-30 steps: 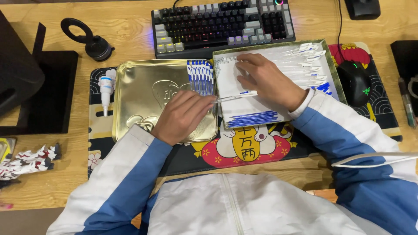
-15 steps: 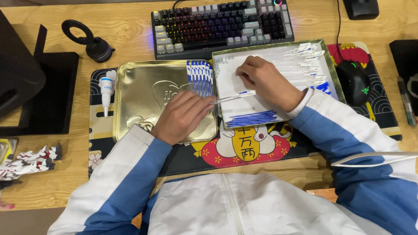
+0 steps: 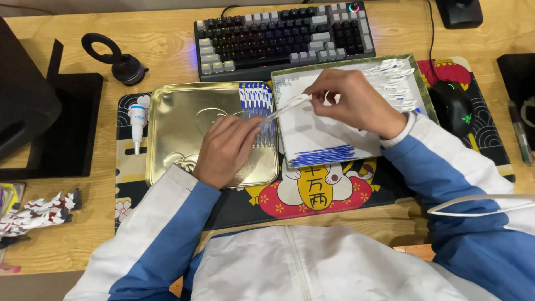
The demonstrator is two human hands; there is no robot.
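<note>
A thin white strip (image 3: pixel 285 107) spans the gap between two trays, and both hands grip it. My left hand (image 3: pixel 225 149) pinches its lower end over the gold metal tray (image 3: pixel 175 111). My right hand (image 3: pixel 356 101) pinches its upper end over the second tray (image 3: pixel 423 92), which is lined with white paper. A row of blue-tipped strips (image 3: pixel 256 99) lies at the gold tray's right side. A bundle of blue strips (image 3: pixel 323 155) lies at the front of the paper-lined tray, and several white pieces (image 3: pixel 393 83) lie at its far right.
A backlit keyboard (image 3: pixel 284 36) lies behind the trays. A black mouse (image 3: pixel 452 106) sits to the right. A small white bottle (image 3: pixel 137 118) lies left of the gold tray, a black ring stand (image 3: pixel 120 61) behind it. A dark patterned mat (image 3: pixel 329 195) lies under the trays. Crumpled wrappers (image 3: pixel 36 212) lie at the left.
My right hand has lifted off the paper and taken the upper end of the white strip, which my left hand was holding.
</note>
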